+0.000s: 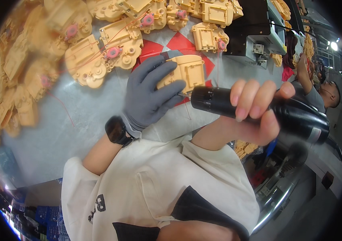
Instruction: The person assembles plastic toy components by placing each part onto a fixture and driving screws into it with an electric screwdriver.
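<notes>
My left hand (151, 86), in a grey glove, grips a yellow plastic housing (191, 71) over the table, its fingers closed along the near and left sides. A rectangular recess shows on the part's upper face. In my bare right hand (257, 106) is a black electric screwdriver (299, 118), held level with fingers wrapped round its barrel. Its thin bit points left and meets the housing's lower edge by my gloved fingertips; the exact contact spot is hidden. A cord (337, 150) trails from the tool's rear.
Yellow housings with pink round parts and red wires (112, 52) lie across the far table, heaped at the left (8, 88). Red tape (179, 42) marks the grey tabletop (94, 132). A black machine (255, 36) stands at far right; beyond it is another person (319, 90).
</notes>
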Available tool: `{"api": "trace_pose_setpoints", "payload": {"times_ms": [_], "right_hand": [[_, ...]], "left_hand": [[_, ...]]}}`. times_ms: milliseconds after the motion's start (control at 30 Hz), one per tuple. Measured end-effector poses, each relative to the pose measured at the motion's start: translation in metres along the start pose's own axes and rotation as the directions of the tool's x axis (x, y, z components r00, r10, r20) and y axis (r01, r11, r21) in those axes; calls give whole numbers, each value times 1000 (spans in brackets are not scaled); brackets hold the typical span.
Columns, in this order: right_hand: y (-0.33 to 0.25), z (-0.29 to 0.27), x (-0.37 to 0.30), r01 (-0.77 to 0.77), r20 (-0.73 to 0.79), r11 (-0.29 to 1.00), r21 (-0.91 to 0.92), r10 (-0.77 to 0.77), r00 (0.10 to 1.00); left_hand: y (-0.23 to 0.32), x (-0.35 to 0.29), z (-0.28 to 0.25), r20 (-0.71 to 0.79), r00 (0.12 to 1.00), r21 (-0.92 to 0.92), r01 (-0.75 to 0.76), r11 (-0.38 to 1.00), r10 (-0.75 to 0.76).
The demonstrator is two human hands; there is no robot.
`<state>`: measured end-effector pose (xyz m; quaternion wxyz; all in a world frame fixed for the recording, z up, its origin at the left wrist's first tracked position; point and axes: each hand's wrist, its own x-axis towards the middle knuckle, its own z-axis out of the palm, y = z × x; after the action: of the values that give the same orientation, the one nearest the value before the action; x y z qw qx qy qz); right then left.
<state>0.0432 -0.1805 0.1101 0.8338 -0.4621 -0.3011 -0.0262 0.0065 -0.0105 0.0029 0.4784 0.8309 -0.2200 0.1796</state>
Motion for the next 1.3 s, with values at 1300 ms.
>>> {"api": "trace_pose_setpoints", "payload": {"times_ms": [1300], "right_hand": [[-1,-1,-6,-20,-38,935,-353,7,999]], "left_hand": [[-2,3,9,29,992,-13,127,992,-127]]}}
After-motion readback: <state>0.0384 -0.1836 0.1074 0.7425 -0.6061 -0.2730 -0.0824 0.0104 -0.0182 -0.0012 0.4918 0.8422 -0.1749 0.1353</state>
